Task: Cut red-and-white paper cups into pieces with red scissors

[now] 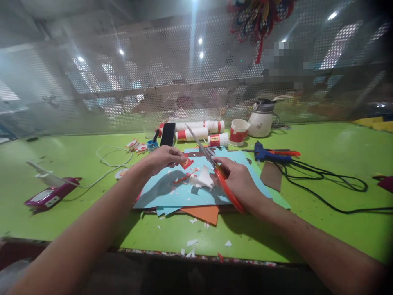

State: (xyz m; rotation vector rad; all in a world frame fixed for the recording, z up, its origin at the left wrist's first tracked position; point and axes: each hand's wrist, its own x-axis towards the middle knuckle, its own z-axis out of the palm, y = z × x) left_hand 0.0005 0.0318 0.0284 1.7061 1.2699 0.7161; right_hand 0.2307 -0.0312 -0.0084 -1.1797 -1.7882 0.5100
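Note:
Between thumb and fingers my left hand (168, 158) pinches a small red piece of paper (187, 162) with a yellowish mark. My right hand (238, 180) is wrapped round the orange-red handles of a pair of scissors (227, 190), whose blades point up and away to the left, apart from the red piece. Beneath both hands lie light blue paper sheets (172, 194). A curled white paper scrap (203, 178) and thin red cuttings (182, 178) rest on them, between my hands.
Paper cups (192, 135), a phone (168, 134), a blue-lidded jar (152, 145) and a white kettle (260, 119) line the back. A blue glue gun (270, 154) with a black cord lies right. A purple power strip (52, 196) sits left. Orange paper (204, 214) juts out in front.

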